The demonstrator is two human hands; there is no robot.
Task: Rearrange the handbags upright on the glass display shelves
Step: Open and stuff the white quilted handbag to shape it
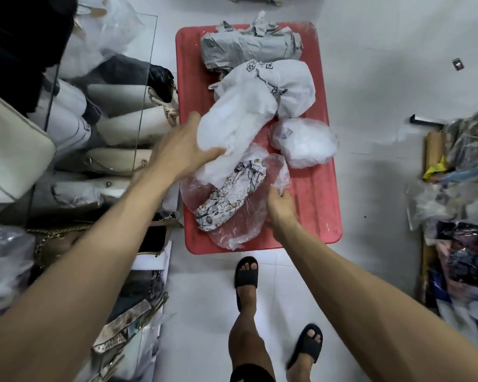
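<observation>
Both hands reach down over a red plastic lid (315, 194) on the white tiled floor (384, 78). The left hand (181, 150) grips a white wrapped bundle (232, 125), thumb over its near end and the fingers hidden beneath. The right hand (280, 208) pinches the edge of a clear plastic bag (240, 221) holding a printed fabric item (232, 194). Other wrapped bundles lie further along the lid, one in grey paper (249, 48). The handbags (116, 161), mostly cream with chain straps, lie on their sides on the glass display shelves (144, 111) to the left.
</observation>
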